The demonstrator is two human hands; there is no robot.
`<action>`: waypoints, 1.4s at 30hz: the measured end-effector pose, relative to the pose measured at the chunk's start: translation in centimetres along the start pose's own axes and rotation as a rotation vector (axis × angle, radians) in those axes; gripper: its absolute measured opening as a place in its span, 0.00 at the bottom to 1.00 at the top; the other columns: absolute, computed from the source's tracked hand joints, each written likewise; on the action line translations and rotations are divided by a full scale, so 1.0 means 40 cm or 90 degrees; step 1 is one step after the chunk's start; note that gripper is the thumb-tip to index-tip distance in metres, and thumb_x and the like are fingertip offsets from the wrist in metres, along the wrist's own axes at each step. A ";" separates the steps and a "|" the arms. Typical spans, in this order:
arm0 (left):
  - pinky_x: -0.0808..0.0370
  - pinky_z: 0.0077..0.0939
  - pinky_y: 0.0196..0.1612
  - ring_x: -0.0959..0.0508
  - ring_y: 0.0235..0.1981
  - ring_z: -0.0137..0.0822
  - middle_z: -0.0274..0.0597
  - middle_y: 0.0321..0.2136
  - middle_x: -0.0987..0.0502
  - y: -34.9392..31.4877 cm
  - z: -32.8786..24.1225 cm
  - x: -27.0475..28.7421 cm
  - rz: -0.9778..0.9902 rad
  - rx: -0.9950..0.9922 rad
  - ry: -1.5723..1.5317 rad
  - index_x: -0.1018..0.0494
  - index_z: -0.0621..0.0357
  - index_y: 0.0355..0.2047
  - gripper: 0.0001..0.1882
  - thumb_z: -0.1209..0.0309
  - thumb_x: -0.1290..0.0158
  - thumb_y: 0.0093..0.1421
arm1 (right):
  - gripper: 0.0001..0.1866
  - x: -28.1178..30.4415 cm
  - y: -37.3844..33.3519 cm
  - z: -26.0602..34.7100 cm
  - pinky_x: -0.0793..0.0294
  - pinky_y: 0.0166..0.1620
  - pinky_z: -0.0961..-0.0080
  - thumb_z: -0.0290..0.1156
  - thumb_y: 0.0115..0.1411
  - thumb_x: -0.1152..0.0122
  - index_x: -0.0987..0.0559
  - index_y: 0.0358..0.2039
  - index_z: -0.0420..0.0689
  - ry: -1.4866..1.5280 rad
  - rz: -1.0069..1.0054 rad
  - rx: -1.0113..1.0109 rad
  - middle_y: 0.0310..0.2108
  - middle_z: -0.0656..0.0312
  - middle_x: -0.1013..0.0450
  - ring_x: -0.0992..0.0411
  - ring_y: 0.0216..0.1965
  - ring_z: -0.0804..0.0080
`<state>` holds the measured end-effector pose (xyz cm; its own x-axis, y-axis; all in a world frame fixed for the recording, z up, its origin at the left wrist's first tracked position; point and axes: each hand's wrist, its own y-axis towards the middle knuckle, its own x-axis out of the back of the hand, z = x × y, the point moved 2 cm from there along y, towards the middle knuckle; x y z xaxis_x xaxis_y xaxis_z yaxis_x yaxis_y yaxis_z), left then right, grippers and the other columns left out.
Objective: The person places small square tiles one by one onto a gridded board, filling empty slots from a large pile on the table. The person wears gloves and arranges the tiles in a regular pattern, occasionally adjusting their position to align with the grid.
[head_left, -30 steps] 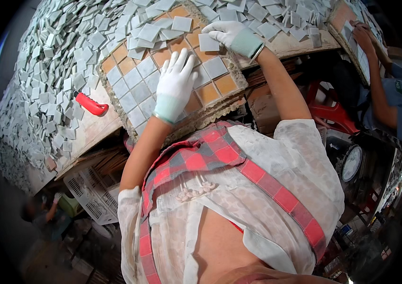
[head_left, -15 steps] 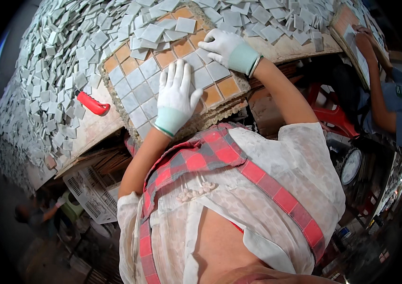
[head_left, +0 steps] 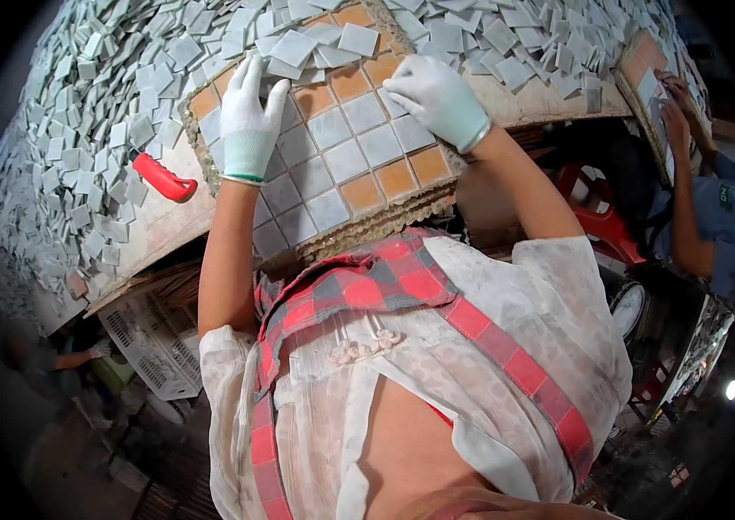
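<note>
White-gloved left hand point(head_left: 251, 120), thumb spread, and right hand point(head_left: 442, 100), grip unclear, leave room between, near board point(head_left: 389, 209) edges.

A person in a checked red-and-grey apron point(head_left: 359, 279) holds a white-gloved left hand point(head_left: 250, 114), thumb apart, over a rough-rimmed orange gridded board point(head_left: 357, 192) partly filled with pale square tiles point(head_left: 346, 160); the white-gloved right hand point(head_left: 439, 97) curls at its right side. A red-handled tool point(head_left: 164, 179) lies beside heaped pale tiles point(head_left: 81, 156).

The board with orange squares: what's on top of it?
On the board, pale tiles lie in rows, and loose tiles are heaped at its far side. Whatever is under that heap or hidden by the left hand and right hand can't be seen.
</note>
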<state>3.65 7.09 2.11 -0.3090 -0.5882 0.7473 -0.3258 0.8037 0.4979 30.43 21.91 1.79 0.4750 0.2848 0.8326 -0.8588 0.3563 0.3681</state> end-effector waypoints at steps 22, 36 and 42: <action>0.21 0.39 0.48 0.18 0.45 0.49 0.54 0.44 0.19 0.042 0.083 0.009 0.103 0.156 0.005 0.31 0.62 0.66 0.36 0.67 0.33 0.58 | 0.18 -0.002 0.059 0.001 0.28 0.62 0.59 0.37 0.63 0.34 0.18 0.53 0.49 -0.018 -0.035 -0.112 0.50 0.64 0.19 0.25 0.54 0.58; 0.24 0.28 0.45 0.20 0.40 0.37 0.43 0.39 0.21 -0.095 0.027 0.142 -0.010 0.166 -0.206 0.18 0.60 0.44 0.08 0.77 0.40 0.65 | 0.13 0.073 0.005 0.140 0.21 0.41 0.67 0.29 0.66 0.38 0.17 0.50 0.46 0.037 -0.170 0.117 0.41 0.59 0.18 0.21 0.36 0.61; 0.23 0.32 0.45 0.20 0.40 0.44 0.45 0.38 0.21 -0.242 -0.085 0.187 0.146 -0.085 -0.119 0.18 0.60 0.41 0.09 0.80 0.37 0.59 | 0.17 0.028 -0.146 0.260 0.22 0.41 0.63 0.28 0.57 0.38 0.20 0.48 0.42 0.021 0.158 0.190 0.44 0.57 0.22 0.23 0.38 0.56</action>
<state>7.51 -4.79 4.36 -0.5236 -0.3862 0.7594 -0.1122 0.9149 0.3879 33.98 10.89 4.89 0.2476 0.3593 0.8997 -0.9641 -0.0007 0.2656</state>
